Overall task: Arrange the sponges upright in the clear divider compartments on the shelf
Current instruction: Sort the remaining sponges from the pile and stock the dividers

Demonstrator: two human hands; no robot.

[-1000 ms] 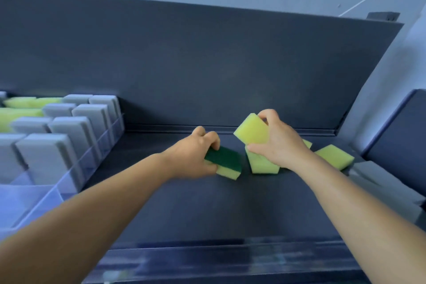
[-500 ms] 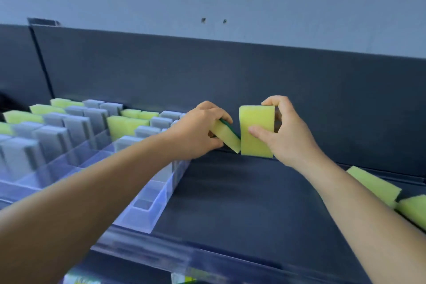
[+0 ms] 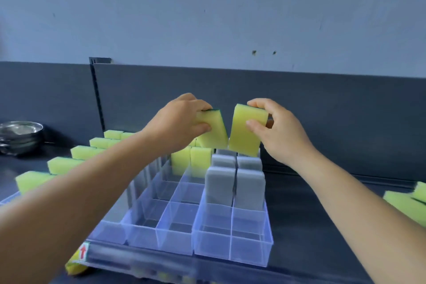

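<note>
My left hand (image 3: pixel 179 122) grips a yellow sponge with a green scouring back (image 3: pixel 214 130), tilted, above the clear divider tray (image 3: pixel 230 246). My right hand (image 3: pixel 276 129) holds a second yellow sponge (image 3: pixel 245 131) upright beside it, their lower corners almost touching. Both hang over the tray's back rows. Below them yellow sponges (image 3: pixel 191 161) and grey sponges (image 3: pixel 235 185) stand upright in compartments. Rows of yellow sponges (image 3: pixel 62 163) run along the left, partly hidden by my left arm. The front compartments hold nothing.
Loose yellow sponges (image 3: pixel 410 203) lie on the dark shelf (image 3: pixel 322 226) at the right edge. A stack of metal bowls (image 3: pixel 20 136) sits at far left. A dark back panel (image 3: pixel 322 117) rises behind the tray. A clear rail with a red arrow label (image 3: pixel 83 252) lines the front.
Both hands lifted their sponges off the right part of the shelf and carried them left, over the divider tray. The view swung left with them.
</note>
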